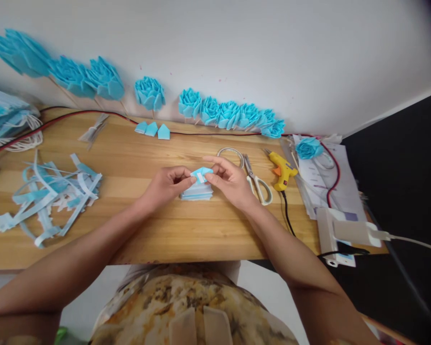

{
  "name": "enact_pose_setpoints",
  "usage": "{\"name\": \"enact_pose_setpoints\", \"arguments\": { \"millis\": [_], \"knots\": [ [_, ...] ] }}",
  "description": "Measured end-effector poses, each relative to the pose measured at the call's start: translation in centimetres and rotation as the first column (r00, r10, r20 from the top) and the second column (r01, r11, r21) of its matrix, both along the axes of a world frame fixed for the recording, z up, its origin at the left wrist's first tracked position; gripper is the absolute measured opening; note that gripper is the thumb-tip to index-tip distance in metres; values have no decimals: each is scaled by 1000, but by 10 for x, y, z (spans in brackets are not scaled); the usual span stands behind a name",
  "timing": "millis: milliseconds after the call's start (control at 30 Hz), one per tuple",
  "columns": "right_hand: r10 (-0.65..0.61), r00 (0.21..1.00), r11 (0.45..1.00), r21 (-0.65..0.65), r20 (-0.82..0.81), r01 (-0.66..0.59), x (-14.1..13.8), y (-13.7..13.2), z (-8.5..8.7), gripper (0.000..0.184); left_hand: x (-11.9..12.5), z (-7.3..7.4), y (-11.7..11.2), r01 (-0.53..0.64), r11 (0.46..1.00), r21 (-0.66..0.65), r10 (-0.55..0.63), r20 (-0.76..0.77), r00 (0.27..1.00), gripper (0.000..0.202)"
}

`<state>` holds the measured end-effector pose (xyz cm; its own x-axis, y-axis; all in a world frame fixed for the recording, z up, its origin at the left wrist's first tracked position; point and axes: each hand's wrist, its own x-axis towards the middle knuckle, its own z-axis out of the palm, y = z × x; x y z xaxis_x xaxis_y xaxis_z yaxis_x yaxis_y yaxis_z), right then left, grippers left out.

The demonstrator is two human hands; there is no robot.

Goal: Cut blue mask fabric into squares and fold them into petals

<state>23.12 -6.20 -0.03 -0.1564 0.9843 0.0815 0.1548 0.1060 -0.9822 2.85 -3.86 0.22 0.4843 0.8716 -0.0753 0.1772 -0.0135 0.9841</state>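
Between my two hands is a small folded piece of blue fabric (202, 173), white on part of its face. My left hand (170, 184) pinches its left edge with thumb and forefinger. At its right edge my right hand (232, 179) pinches it too, with the forefinger stretched out above. Just below lies a stack of light blue fabric pieces (197, 193) on the wooden table. Three folded blue petals (164, 132) rest farther back. White-handled scissors (260, 184) lie to the right of my right hand, beside a roll of tape (231, 152).
Blue fabric flowers (230, 115) on sticks lean along the wall. A yellow glue gun (283, 170) and a power strip (330, 230) are at right. Cut blue and white strips (53, 196) lie in a heap at left, before stacked face masks (3, 115). A red-black cable (104, 111) crosses behind.
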Motion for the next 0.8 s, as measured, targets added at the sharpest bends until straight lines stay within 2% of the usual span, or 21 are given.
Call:
{"name": "enact_pose_setpoints", "arguments": {
  "millis": [167,267,367,467,533,700,800],
  "knots": [
    [30,999,1000,6,-27,-30,3,1,2,41,1,1,-1,3,1000,4,-3,8,1000,28],
    [63,993,998,-9,-100,-65,0,1,1,49,2,4,-5,35,999,-6,-34,2,999,29],
    [19,990,1000,-11,-137,-20,-4,0,0,49,3,5,-7,54,999,-3,-54,-4,999,28],
    [-54,994,999,-3,-99,54,-4,0,0,38,2,5,-6,54,999,6,-54,-21,998,27],
    [-54,997,999,-11,-62,53,-3,0,0,36,2,4,-5,47,999,15,-47,-35,998,27],
    [92,994,995,-27,-55,-94,-6,-2,-1,52,2,2,-6,47,998,39,-46,-38,998,28],
    [52,999,999,4,8,-52,-9,-5,-2,49,3,2,-8,61,996,60,-60,-23,998,28]
  ]
}}
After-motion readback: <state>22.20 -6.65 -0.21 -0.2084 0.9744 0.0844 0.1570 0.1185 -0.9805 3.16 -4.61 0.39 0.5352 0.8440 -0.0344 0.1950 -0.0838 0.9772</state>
